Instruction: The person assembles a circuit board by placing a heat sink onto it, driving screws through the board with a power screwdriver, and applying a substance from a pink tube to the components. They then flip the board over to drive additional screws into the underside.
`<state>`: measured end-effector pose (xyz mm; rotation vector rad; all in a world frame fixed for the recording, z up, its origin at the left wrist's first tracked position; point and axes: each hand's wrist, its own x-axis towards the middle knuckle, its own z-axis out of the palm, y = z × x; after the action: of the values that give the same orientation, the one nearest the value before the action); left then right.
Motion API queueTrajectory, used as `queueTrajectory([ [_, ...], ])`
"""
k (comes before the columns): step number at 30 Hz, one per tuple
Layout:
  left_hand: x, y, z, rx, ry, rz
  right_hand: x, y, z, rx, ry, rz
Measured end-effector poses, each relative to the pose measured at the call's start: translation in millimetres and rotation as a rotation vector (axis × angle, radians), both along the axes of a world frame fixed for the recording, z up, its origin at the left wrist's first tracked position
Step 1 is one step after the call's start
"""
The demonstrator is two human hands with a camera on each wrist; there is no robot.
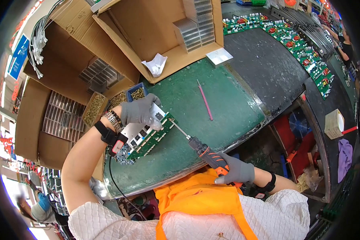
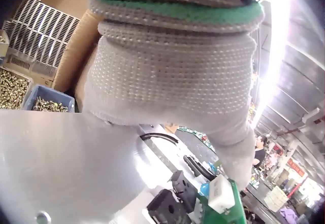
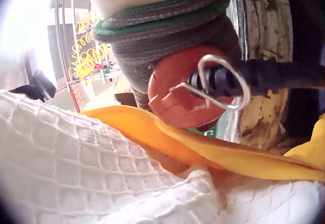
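In the head view the gloved left hand (image 1: 142, 112) grips the upper end of a metal plate with a green circuit board (image 1: 152, 140) along its side. The left wrist view shows that glove (image 2: 172, 82) over the bare metal (image 2: 66, 163), its fingers by a white component (image 2: 221, 194) and black parts. My right hand (image 1: 238, 170), also gloved, holds an orange and black electric screwdriver (image 1: 212, 158); its long bit points at the board's upper end. Whether the tip touches is too small to tell. From the right wrist, the tool's orange end (image 3: 177, 92) shows under the glove (image 3: 167, 46).
Screw bins (image 1: 94, 110) and a blue bin (image 1: 137, 93) stand beyond the left hand, near cardboard boxes (image 1: 180, 66) of metal parts. A pink stick (image 1: 205, 100) and a white block (image 1: 219, 57) lie on the green table (image 1: 236, 108). Several circuit boards (image 1: 296, 42) line the far right.
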<state>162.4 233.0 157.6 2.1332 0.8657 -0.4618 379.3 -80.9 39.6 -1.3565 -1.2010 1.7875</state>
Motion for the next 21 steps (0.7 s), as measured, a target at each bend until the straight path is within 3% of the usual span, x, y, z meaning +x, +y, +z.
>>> queueTrajectory([
  [13,-4.0,4.0,-10.1,-0.035,0.021,0.024,-3.9,-4.2,8.0,0.039,0.101,-0.046],
  [21,-1.9,-0.4,5.7,0.052,0.008,-0.126,1.7,-3.7,7.5,-0.005,-0.127,0.02],
])
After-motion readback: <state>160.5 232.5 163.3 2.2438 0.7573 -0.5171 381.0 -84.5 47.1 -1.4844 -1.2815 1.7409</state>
